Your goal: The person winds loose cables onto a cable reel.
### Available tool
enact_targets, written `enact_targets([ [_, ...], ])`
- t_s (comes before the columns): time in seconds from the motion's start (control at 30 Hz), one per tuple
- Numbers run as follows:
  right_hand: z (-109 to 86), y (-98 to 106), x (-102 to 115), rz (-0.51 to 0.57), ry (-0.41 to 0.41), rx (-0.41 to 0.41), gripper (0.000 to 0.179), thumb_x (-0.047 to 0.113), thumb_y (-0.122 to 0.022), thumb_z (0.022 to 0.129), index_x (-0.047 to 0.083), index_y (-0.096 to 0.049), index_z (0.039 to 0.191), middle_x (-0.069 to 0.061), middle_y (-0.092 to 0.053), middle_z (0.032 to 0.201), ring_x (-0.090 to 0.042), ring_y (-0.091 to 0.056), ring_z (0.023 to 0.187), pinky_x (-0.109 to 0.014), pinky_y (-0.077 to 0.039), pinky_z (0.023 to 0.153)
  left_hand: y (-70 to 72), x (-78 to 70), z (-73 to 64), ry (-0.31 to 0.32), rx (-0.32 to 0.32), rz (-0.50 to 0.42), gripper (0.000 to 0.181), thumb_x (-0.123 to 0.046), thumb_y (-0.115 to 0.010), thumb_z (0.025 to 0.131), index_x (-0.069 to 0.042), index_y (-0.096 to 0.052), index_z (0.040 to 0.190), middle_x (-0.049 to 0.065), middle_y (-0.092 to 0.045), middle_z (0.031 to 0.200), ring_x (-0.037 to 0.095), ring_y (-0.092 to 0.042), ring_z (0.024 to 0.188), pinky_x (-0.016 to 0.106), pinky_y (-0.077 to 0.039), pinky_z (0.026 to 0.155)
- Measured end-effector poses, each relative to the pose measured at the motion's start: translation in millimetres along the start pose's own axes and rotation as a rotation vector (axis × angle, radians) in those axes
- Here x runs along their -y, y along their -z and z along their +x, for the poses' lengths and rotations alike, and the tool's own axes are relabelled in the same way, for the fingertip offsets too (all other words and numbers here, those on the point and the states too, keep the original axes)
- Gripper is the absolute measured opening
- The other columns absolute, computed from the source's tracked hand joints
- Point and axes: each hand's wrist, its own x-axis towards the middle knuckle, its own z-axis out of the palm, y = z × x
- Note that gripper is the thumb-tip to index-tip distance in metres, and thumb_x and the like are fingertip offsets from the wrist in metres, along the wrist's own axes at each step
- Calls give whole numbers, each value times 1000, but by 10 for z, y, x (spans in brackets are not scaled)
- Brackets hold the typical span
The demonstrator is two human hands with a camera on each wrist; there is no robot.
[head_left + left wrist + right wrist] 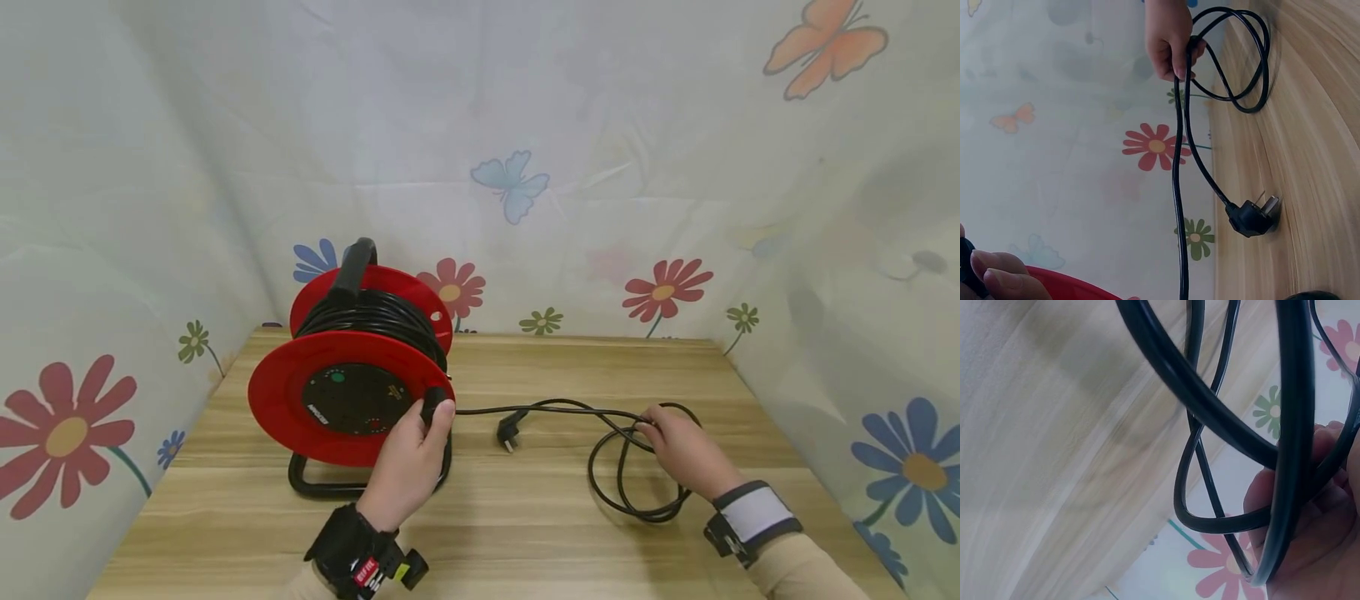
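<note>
Pale fabric (pixel 375 108), printed with flowers and butterflies, encloses a wood-grained table (pixel 495 533); I view both remotely, reading clock positions from the middle of each view. At 7 o'clock in the head view, the left hand (pixel 408 458) has thumb and fingers clamped on a black knob (pixel 432 400). At 4 o'clock, the right hand (pixel 686 450) pinches a black cable (pixel 1177 187); the left wrist view shows me two strands leaving its grip. Beyond the left fingers, at 8 o'clock, a red reel (pixel 273 392) wound with cable stands on a black tubular stand (pixel 330 490). Loose loops lie between 4 and 5 o'clock, beside the right hand, and the plug (pixel 507 429) lies at 6 o'clock, between the hands.

Obscured parts: the left hand covers much of the knob, and I cannot make out the small hub markings. The left wrist view crops the left fingers near 8 o'clock; in the right wrist view, near strands cross the right fingers and partly hide them. The frame's lower edge cuts both forearms.

Pose: the left hand points towards 1 o'clock, the right towards 10, each wearing a strapped wristband (pixel 757 510).
</note>
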Motion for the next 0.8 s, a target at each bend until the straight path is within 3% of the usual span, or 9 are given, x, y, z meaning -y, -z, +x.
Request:
enact_targets([
  [0.23,4,-35,-6,-50,3,-17,13,12,-49,99,1,-56,103,-2,-54,68,-11,-43,53,-28,-38,46,-32,36,-1,4,10,9,57,-67,-36,90,-12,-49,86,6,-42,67,21,-40,57,29,-29,49],
  [0.5,-47,-39,9,-185,45,-15,11,6,-54,95,-3,-53,101,-4,-58,69,-11,-49,54,-29,-43,44,-34,49,13,3,13,9,42,-51,-41,97,-12,-49,85,6,-41,66,20,-38,55,28,-27,49],
  [0.67,-97,-97,-114,-280,98,-33,13,2,-57,91,-3,-49,100,-3,-54,60,-10,-45,47,-27,-40,38,-17,43,14,17,23,5,47,-57,-40,96,-12,-49,85,6,-41,66,21,-38,56,28,-27,49],
  [0.8,-127,-122,-290,-297,38,14,15,0,-57,90,-4,-51,103,-7,-59,65,-13,-51,50,-32,-45,42,-6,43,11,19,23,2,45,-54,-41,96,-12,-48,84,6,-41,66,21,-38,55,28,-27,49],
])
